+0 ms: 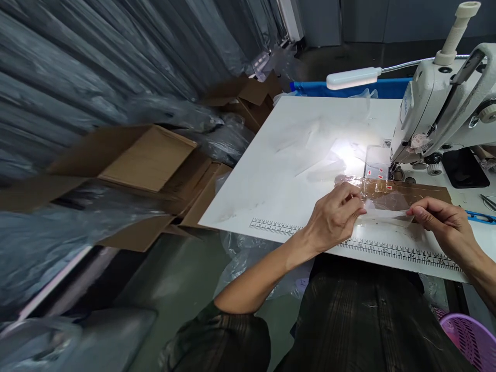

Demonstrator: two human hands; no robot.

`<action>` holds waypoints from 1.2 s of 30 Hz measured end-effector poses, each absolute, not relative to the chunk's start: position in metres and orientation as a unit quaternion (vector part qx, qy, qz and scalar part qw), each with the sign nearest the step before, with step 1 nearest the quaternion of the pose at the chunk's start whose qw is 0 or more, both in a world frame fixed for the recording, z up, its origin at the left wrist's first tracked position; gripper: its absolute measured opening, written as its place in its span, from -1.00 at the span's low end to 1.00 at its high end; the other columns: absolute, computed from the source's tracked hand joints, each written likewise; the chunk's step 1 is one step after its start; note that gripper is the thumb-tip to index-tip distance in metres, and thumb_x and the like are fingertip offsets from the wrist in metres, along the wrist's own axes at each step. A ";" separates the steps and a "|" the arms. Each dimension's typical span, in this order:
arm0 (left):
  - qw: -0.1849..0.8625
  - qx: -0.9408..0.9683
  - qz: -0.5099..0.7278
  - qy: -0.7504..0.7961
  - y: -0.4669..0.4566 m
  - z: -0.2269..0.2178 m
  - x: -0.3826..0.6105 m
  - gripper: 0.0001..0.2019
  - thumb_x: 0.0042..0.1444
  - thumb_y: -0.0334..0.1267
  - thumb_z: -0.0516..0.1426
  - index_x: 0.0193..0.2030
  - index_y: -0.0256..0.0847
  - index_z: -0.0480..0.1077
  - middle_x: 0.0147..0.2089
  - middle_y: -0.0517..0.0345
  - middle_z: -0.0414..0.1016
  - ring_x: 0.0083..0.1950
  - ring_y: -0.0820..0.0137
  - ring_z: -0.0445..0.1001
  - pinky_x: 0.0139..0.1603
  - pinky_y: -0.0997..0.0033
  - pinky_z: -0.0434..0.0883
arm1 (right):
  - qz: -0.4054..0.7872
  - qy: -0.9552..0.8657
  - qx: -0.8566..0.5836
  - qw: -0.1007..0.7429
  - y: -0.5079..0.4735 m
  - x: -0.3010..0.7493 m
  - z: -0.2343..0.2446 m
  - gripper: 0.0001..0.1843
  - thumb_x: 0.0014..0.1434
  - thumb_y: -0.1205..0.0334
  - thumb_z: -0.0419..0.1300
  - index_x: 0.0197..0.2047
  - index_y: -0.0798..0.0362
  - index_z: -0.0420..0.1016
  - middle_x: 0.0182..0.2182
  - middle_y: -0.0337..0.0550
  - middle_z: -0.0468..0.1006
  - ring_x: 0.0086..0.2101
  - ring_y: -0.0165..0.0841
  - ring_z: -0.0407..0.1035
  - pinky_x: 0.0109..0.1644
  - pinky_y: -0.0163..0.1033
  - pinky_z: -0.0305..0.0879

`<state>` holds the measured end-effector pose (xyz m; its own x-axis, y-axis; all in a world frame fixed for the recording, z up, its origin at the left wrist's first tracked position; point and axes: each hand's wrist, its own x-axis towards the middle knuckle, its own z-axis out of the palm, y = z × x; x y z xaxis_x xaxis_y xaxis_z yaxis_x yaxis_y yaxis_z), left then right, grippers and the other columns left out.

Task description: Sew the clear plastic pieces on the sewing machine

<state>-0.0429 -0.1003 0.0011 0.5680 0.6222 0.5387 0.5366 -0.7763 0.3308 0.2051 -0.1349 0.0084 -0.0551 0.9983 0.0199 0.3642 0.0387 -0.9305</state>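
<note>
My left hand (336, 216) pinches the left end of a clear plastic piece (387, 214) just above the white table (271, 181). At the piece's right end, my right hand (445, 225) pinches it too. The piece is stretched between both hands over a brown cardboard strip (411, 192) taped to the table. A printed ruler (387, 249) runs along the table's near edge, below my hands. The white sewing machine (437, 113) stands just behind, its needle area near the cardboard strip.
A lamp (352, 78) on a flexible neck lights the table. More clear plastic pieces (321, 150) lie on the table's middle. Open cardboard boxes (147, 165) and plastic-wrapped bundles (77, 77) crowd the floor to the left. A purple basket (470, 336) sits at lower right.
</note>
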 end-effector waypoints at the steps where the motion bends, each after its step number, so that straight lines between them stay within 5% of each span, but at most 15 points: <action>1: 0.083 0.892 0.324 0.305 -0.100 0.001 -0.044 -0.77 0.40 -0.23 0.04 -0.27 -0.23 0.43 -0.11 0.05 0.47 -0.23 0.41 0.42 -0.28 0.36 0.49 | 0.425 -0.583 -0.563 0.403 -0.135 0.207 0.006 -0.45 0.11 -0.36 0.25 -0.42 0.01 0.54 -0.61 -0.26 0.33 -0.57 -0.42 0.17 -0.51 -0.28 0.09; 7: 0.244 0.905 0.269 0.220 -0.094 0.010 -0.034 -0.50 0.10 0.18 0.28 -0.08 -0.23 0.45 -0.03 -0.05 0.55 -0.04 0.22 0.54 -0.01 0.10 0.53 | 0.520 -0.523 -0.509 0.443 -0.135 0.199 0.011 -0.50 0.07 -0.32 0.31 -0.43 0.00 0.50 -0.55 -0.22 0.40 -0.51 -0.38 0.25 -0.46 -0.25 0.22; 13: 0.324 0.897 0.218 0.207 -0.087 0.008 -0.003 -0.66 0.32 -0.06 0.17 0.08 -0.25 0.39 0.01 -0.07 0.53 0.07 0.25 0.51 0.13 0.21 0.48 | 0.517 -0.557 -0.491 0.427 -0.139 0.203 0.013 -0.49 0.14 -0.31 0.26 -0.43 0.00 0.49 -0.56 -0.23 0.40 -0.52 -0.39 0.26 -0.44 -0.25 0.25; 19: 0.312 0.919 0.171 0.168 -0.079 -0.007 0.008 -0.51 0.23 -0.09 0.27 0.24 -0.17 0.33 0.26 -0.14 0.37 0.29 0.13 0.36 0.29 0.07 0.37 | 0.496 -0.630 -0.474 0.364 -0.147 0.208 0.020 -0.43 0.18 -0.35 0.21 -0.49 0.01 0.47 -0.58 -0.24 0.38 -0.50 -0.40 0.28 -0.40 -0.28 0.25; 23: 0.284 0.940 0.119 0.151 -0.074 -0.007 0.002 -0.84 0.32 -0.20 0.18 -0.08 -0.24 0.48 0.07 -0.07 0.47 0.04 0.24 0.49 0.07 0.21 0.47 | 0.505 -0.623 -0.484 0.350 -0.148 0.212 0.022 -0.50 0.16 -0.29 0.27 -0.46 0.00 0.52 -0.59 -0.24 0.37 -0.53 -0.41 0.23 -0.46 -0.28 0.18; 26: 0.262 0.946 0.098 0.166 -0.067 -0.005 -0.009 -0.78 0.37 -0.20 0.09 -0.23 -0.27 0.44 -0.08 -0.03 0.48 -0.15 0.32 0.49 -0.16 0.31 0.51 | 0.490 -0.542 -0.502 0.462 -0.144 0.222 0.026 -0.62 0.05 -0.14 0.41 -0.49 -0.01 0.55 -0.58 -0.23 0.39 -0.56 -0.44 0.18 -0.50 -0.27 0.10; 30: 0.197 0.927 0.189 0.256 -0.052 -0.005 -0.029 -0.60 0.31 -0.01 0.15 0.16 -0.19 0.31 0.27 -0.14 0.32 -0.03 0.23 0.51 -0.12 0.17 0.59 | 0.434 -0.409 -0.505 0.624 -0.136 0.239 0.029 -0.73 -0.10 0.01 0.48 -0.55 -0.03 0.55 -0.69 -0.32 0.26 -0.62 -0.49 0.07 -0.52 -0.28 0.04; 33: 0.144 0.891 0.288 0.319 -0.046 -0.007 -0.039 -0.38 0.30 0.01 0.16 0.39 -0.08 0.03 0.42 -0.17 0.12 0.14 0.16 0.46 -0.05 0.14 0.62 | 0.413 -0.453 -0.567 0.550 -0.132 0.241 0.020 -0.68 -0.07 -0.08 0.45 -0.51 -0.02 0.57 -0.63 -0.26 0.38 -0.59 -0.47 0.16 -0.51 -0.28 0.11; 36: 0.095 0.872 0.334 0.345 -0.047 -0.011 -0.040 -0.60 0.39 -0.11 0.06 0.28 -0.15 0.15 0.27 -0.09 0.30 0.08 0.27 0.49 -0.13 0.28 0.63 | 0.422 -0.554 -0.590 0.408 -0.128 0.230 0.009 -0.51 0.00 -0.28 0.35 -0.31 0.01 0.60 -0.52 -0.17 0.51 -0.53 -0.39 0.30 -0.48 -0.24 0.25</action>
<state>-0.0405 -0.0474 -0.0109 0.5391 0.6649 0.5170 0.5387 -0.7440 0.3952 0.2300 -0.1281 0.0095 0.0298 0.9985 -0.0456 0.3106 -0.0526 -0.9491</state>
